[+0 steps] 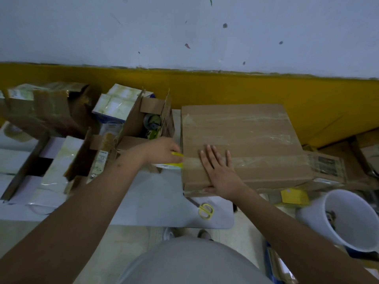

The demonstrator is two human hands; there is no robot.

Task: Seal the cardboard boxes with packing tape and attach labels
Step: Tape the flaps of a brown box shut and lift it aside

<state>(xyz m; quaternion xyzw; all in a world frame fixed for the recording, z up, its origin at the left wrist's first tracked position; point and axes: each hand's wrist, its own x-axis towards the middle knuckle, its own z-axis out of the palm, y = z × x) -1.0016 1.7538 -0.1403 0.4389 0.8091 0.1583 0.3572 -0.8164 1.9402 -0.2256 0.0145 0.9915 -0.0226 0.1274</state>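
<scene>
Right hand (218, 171) flat on cardboard box (246, 144), left hand (164, 150) gripping tape dispenser (174, 160)

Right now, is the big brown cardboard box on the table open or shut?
Shut. The big brown cardboard box has its top flaps flat, clear tape strips crossing them, and the right hand flat on top.

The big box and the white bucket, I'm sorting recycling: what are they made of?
The big box looks like matte brown cardboard, with glossy clear tape strips that catch light. The white bucket seems smooth moulded plastic, judging by its thin, even rim.
</scene>
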